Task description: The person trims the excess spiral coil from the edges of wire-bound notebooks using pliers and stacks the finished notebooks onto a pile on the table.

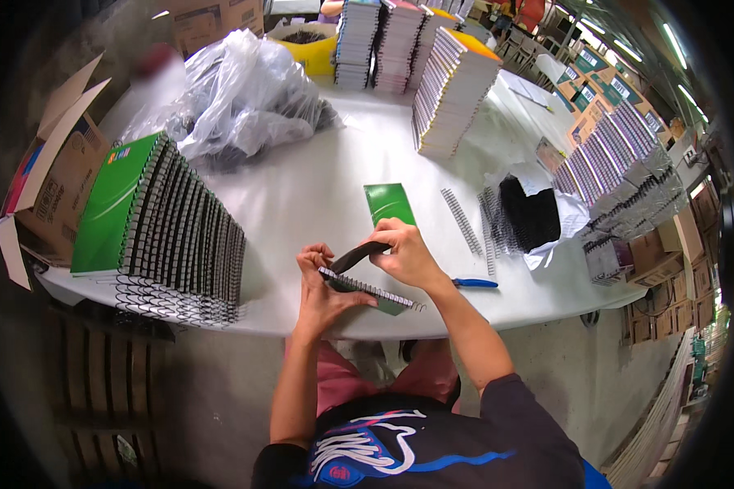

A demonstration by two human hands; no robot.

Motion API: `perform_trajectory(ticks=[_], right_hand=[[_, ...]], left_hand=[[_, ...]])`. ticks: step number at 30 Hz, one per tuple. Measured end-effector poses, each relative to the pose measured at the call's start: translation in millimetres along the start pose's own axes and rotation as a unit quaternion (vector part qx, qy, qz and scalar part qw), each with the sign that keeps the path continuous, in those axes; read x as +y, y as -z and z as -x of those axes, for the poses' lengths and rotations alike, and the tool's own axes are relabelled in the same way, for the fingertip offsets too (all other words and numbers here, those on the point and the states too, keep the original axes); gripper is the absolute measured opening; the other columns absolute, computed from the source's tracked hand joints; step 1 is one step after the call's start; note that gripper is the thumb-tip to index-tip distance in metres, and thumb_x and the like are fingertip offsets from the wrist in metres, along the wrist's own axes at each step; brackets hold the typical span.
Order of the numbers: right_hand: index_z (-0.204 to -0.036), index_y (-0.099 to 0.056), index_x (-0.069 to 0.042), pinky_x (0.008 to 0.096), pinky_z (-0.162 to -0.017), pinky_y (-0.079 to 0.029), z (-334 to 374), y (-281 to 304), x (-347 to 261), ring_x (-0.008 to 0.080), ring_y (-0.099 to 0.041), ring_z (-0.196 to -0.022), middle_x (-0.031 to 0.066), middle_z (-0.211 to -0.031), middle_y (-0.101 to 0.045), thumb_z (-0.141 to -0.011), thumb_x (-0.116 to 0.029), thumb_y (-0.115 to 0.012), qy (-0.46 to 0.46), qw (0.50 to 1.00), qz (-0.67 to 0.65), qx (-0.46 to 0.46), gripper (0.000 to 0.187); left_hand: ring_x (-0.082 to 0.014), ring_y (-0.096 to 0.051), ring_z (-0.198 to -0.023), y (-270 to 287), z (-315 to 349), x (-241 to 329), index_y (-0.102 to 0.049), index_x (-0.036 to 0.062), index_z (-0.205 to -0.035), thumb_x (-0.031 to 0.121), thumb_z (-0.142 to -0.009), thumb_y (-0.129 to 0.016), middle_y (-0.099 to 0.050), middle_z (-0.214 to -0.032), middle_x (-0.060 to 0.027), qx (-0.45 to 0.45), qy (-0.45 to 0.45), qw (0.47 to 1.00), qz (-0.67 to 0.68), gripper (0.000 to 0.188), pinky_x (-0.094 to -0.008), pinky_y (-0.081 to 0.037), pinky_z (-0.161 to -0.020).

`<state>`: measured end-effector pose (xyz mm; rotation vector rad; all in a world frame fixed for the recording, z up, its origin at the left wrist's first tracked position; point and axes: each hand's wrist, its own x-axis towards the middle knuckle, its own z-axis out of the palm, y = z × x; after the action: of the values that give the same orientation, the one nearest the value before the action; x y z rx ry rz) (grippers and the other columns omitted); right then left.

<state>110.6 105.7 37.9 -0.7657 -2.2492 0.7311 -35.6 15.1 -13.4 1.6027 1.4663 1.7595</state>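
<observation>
My left hand (321, 300) grips a spiral notebook (377, 292) near the table's front edge, its thumb along the lower side. A metal coil runs along the notebook's edge, and its loose end sticks out at the right. My right hand (404, 257) pinches a dark, bent cover sheet (355, 256) above the coil, fingers closed on its edge. Some green shows beneath the notebook. Just beyond my hands a green notebook cover (388, 204) lies on the white table, partly hidden by my right hand. A blue-handled tool (475, 283) rests right of my right forearm.
On the left stand a tall stack of green spiral notebooks (171, 220) and an open carton (61, 187). Plastic bags (249, 98) lie behind. Notebook stacks (453, 94) rise at the back. Loose coils (461, 222), black sheets (530, 216) and wrapped notebooks (616, 163) lie right.
</observation>
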Motion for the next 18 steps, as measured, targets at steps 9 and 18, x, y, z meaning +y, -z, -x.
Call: perform_trajectory(ticks=[9, 18], right_hand=[[-0.135, -0.04, -0.01, 0.0423, -0.1, -0.034, 58.5, 69.4, 30.7, 0.0323, -0.045, -0.117, 0.0156, -0.126, -0.048, -0.08, -0.031, -0.065, -0.123, 0.975, 0.181, 0.023, 0.065], [-0.123, -0.055, -0.02, 0.0482, -0.095, -0.03, 165.5, 58.1, 27.0, 0.0271, -0.047, -0.111, 0.0084, -0.116, -0.052, -0.084, -0.037, -0.06, -0.171, 0.923, 0.333, 0.086, 0.044]], left_hand=[[-0.0096, -0.049, -0.081, 16.4, 9.8, -10.1, -0.048, 0.0077, -0.094, -0.001, -0.079, -0.068, -0.051, -0.087, -0.0016, 0.08, 0.132, 0.951, 0.267, 0.026, -0.0225, -0.04, -0.074], [-0.0139, -0.061, -0.079, -12.9, 9.2, 31.1, -0.061, 0.0001, -0.1, -0.012, -0.07, -0.069, -0.065, -0.085, -0.0093, 0.116, 0.148, 0.941, 0.282, 0.033, -0.0261, -0.051, -0.073]])
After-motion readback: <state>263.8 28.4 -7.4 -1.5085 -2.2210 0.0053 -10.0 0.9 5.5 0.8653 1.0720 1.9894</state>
